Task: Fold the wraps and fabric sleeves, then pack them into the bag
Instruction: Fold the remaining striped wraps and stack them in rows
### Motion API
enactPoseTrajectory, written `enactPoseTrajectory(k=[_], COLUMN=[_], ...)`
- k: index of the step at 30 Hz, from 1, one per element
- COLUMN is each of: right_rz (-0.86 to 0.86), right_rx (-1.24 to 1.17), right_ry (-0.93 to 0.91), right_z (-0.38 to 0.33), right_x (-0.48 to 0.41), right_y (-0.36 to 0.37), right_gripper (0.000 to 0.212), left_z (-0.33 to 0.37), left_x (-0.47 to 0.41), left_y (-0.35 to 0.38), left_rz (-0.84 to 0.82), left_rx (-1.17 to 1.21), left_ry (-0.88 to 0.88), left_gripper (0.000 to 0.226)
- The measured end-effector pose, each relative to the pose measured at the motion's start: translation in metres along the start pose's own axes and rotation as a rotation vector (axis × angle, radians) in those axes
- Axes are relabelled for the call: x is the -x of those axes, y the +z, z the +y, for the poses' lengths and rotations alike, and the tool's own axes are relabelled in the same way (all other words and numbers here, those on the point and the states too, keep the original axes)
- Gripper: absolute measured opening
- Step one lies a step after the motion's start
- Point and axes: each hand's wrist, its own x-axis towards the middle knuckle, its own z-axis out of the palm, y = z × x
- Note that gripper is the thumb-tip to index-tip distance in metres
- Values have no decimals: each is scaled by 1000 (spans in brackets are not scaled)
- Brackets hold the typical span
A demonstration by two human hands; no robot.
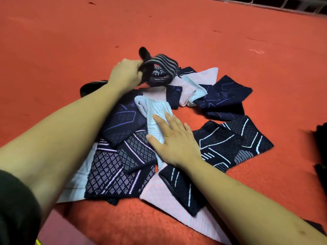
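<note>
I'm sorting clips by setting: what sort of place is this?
Probably a carpeted floor, likely indoors: wide red-orange carpet runs to a white barred frame at the far edge, and the fabric sleeves lie piled directly on it.

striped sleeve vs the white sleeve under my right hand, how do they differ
The striped sleeve is dark navy with grey bands; the white sleeve is pale with a faint diamond weave. The striped sleeve is bunched up and gripped by the left hand; the white sleeve lies spread on the pile, pressed by the right hand's straight fingers. Both are patterned knit pieces.
</note>
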Motion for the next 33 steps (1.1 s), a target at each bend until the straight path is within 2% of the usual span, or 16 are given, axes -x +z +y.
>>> enactPoseTrajectory(k=[2, 3, 7, 9, 11, 13, 14, 17, 20, 22, 24, 25, 26, 29, 33], right_rz=[21, 43, 155, 199, 117, 46, 31, 28, 75, 152, 194, 193, 175, 174, 328], right_rx=[-115, -248, -1104, -1424, -1649, -1756, -1764, -1661, -1633, -1547, -1459, -1425, -1412, -1352, -1278], right_ry=[-3, 17, 268, 402, 459, 471, 498, 566, 583, 635, 664, 662, 653, 665, 708], right_z=[0, 0, 6, 11, 21, 27, 27, 31, 37, 41, 46, 47, 46, 44, 50], right_x=[1, 0, 9, 28, 45, 64, 72, 97, 117, 122, 151, 154, 157, 163, 172], right_y=[-3, -7, -41, -69, -89, -101, -104, -110, -106, -104, -110, -110, -110, -113, -121], right_gripper=[69, 67, 55, 48, 58, 69, 69, 49, 30, 17, 14, 13, 10, 12, 16], left_z=[27, 39, 74, 89, 109, 133, 145, 171, 173, 169, 182, 182, 182, 187, 186], left_x=[12, 21, 64, 86, 109, 136, 152, 197, 225, 236, 263, 266, 266, 260, 255], left_y=[-19, -27, -54, -63, -67, -64, -62, -52, -44, -35, -44, -41, -36, -28, -34], left_rz=[-41, -80, -104, -80, -51, -48, -62, -70, -112, -268, -416, -427, -414, -330, -135], left_rx=[45, 30, 3, -3, -27, -21, -10, 16, 243, 458, 690, 760, 793, 738, 951], left_ry=[41, 76, 199, 238, 311, 373, 383, 361, 369, 379, 226, 136, 76, -30, -322], left_gripper=[25, 25, 6, 7, 15, 20, 22, 21, 33, 49, 65, 71, 71, 41, 39])
